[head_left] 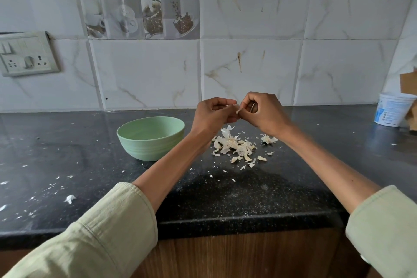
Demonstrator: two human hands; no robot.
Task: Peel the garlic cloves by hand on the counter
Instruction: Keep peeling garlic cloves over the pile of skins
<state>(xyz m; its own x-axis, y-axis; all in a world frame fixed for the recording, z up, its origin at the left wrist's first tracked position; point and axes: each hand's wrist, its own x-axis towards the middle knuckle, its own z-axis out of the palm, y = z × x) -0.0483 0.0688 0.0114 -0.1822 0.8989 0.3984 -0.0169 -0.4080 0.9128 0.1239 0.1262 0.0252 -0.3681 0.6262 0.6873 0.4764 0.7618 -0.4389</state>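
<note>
A garlic clove (237, 111) is pinched between both sets of fingertips, held up above the dark counter (67, 153). The left hand (214, 113) curls round it to steady it, I'd say, while the right hand (262, 110) nips at a flap of skin. Both wrists bend inward, forearms reaching out. Below lies a heap of peelings (234, 144), placed to catch what falls. A green bowl (150, 137) stands just left.
</note>
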